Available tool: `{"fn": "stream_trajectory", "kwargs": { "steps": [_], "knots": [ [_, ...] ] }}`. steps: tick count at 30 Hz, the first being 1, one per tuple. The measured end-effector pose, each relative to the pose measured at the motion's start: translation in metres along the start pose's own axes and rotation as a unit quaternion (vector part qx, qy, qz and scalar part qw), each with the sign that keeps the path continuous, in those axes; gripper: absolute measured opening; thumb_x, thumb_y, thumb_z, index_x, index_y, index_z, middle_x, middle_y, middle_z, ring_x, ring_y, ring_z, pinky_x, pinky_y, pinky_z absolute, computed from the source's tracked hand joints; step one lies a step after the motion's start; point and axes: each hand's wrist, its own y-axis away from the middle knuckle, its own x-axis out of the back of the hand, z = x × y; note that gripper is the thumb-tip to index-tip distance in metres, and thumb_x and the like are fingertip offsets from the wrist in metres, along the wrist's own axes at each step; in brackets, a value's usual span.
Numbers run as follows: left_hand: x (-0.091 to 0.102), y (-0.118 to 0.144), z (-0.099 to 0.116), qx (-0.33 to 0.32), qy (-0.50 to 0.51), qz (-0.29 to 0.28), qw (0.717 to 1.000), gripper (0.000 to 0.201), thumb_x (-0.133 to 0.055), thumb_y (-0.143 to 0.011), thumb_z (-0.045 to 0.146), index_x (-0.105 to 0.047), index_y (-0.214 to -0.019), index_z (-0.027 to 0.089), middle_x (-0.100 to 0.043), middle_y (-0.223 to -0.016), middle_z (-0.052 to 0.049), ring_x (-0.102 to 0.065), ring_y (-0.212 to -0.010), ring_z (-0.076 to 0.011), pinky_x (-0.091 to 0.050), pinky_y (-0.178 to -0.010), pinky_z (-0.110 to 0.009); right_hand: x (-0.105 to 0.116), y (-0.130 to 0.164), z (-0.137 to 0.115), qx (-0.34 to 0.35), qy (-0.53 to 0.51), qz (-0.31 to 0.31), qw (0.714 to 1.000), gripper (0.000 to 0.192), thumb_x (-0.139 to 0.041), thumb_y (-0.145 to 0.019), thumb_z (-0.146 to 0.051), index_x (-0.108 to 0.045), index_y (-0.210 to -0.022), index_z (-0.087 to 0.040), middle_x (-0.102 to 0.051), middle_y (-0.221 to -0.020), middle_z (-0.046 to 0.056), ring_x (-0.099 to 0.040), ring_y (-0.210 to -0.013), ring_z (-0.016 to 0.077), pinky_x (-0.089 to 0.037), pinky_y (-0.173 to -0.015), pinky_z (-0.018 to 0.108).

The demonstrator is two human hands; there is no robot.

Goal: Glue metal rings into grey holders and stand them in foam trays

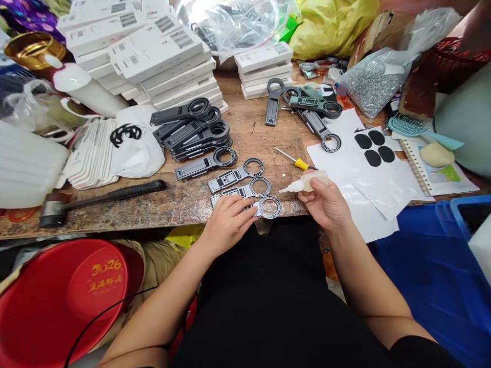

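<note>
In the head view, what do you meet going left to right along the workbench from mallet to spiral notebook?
Black-handled mallet, left hand, the nearest gray part's exposed ring, right hand holding a squeeze bottle, four black rounded pads, spiral notebook.

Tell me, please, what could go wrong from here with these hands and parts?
The right grip holds the bottle with its nozzle close to the nearest grey ring; a stray drop, if it leaks, might mark it.
The left grip touches the grey parts near that nozzle, so a drop could reach it too.
The mallet lies near the front edge of the bench; a bump could perhaps send it off.
</note>
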Motion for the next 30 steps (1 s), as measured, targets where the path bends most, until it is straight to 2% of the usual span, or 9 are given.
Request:
{"fn": "stream_trajectory", "kwargs": {
  "steps": [6, 12, 17, 20, 23, 28, 30],
  "knots": [
    [-0.003, -0.003, -0.001, 0.006, -0.002, 0.014, 1.0, 0.013, -0.07, -0.102, 0.024, -0.075, -0.113, 0.021, -0.081, -0.118, -0.009, -0.067, -0.107, -0.0252, -0.049, -0.091, -0.042, -0.017, 0.003, 0.009, 0.009, 0.083, -0.02, 0.996, 0.045, -0.093, -0.072, -0.053, -0.076, -0.101, -0.023, -0.069, -0.087, 0.0, -0.052, -0.064, 0.0102, -0.048, -0.054, 0.025],
    [-0.004, -0.002, 0.001, 0.014, 0.005, 0.026, 1.0, 0.011, -0.07, -0.102, 0.024, -0.074, -0.112, 0.021, -0.082, -0.118, -0.008, -0.067, -0.106, -0.025, -0.048, -0.091, -0.041, -0.02, 0.005, 0.012, -0.012, 0.114, -0.027, 0.993, 0.042, -0.093, -0.076, -0.051, -0.078, -0.104, -0.023, -0.078, -0.094, 0.002, -0.064, -0.069, 0.0123, -0.058, -0.064, 0.026],
    [-0.005, -0.001, 0.001, 0.027, 0.009, 0.02, 0.999, 0.011, -0.068, -0.102, 0.025, -0.075, -0.111, 0.023, -0.082, -0.117, -0.008, -0.068, -0.107, -0.0248, -0.048, -0.091, -0.042, -0.02, 0.003, 0.015, 0.016, 0.176, -0.022, 0.984, 0.043, -0.094, -0.076, -0.048, -0.078, -0.108, -0.024, -0.081, -0.1, 0.002, -0.074, -0.085, 0.0184, -0.064, -0.074, 0.03],
    [-0.006, 0.0, 0.001, 0.033, 0.012, 0.019, 0.999, 0.012, -0.068, -0.102, 0.025, -0.075, -0.112, 0.024, -0.082, -0.118, -0.008, -0.069, -0.108, -0.0252, -0.048, -0.091, -0.042, -0.024, 0.006, 0.011, 0.04, 0.219, -0.028, 0.974, 0.04, -0.092, -0.079, -0.047, -0.078, -0.109, -0.024, -0.081, -0.099, 0.002, -0.075, -0.087, 0.0194, -0.065, -0.078, 0.032],
    [-0.006, 0.0, 0.001, 0.026, 0.01, 0.026, 0.999, 0.012, -0.069, -0.102, 0.024, -0.075, -0.113, 0.023, -0.082, -0.119, -0.007, -0.068, -0.108, -0.0255, -0.048, -0.091, -0.042, -0.032, 0.012, 0.003, 0.085, 0.281, -0.044, 0.955, 0.034, -0.09, -0.083, -0.044, -0.078, -0.109, -0.024, -0.081, -0.101, 0.002, -0.076, -0.087, 0.0202, -0.064, -0.079, 0.034],
    [-0.006, 0.0, 0.001, 0.035, 0.013, 0.017, 0.999, 0.013, -0.067, -0.103, 0.025, -0.075, -0.114, 0.023, -0.082, -0.119, -0.008, -0.068, -0.11, -0.0255, -0.046, -0.092, -0.043, -0.044, 0.02, -0.005, 0.211, 0.413, -0.07, 0.883, 0.025, -0.084, -0.089, -0.039, -0.079, -0.108, -0.024, -0.082, -0.107, 0.005, -0.078, -0.096, 0.0246, -0.062, -0.087, 0.039],
    [-0.006, 0.0, 0.001, 0.039, 0.017, 0.014, 0.999, 0.014, -0.066, -0.104, 0.025, -0.075, -0.114, 0.023, -0.082, -0.118, -0.008, -0.068, -0.11, -0.0255, -0.046, -0.092, -0.043, -0.047, 0.022, -0.006, 0.233, 0.434, -0.067, 0.868, 0.023, -0.082, -0.091, -0.04, -0.079, -0.107, -0.024, -0.083, -0.106, 0.005, -0.078, -0.095, 0.0254, -0.062, -0.086, 0.039]
  ]
}}
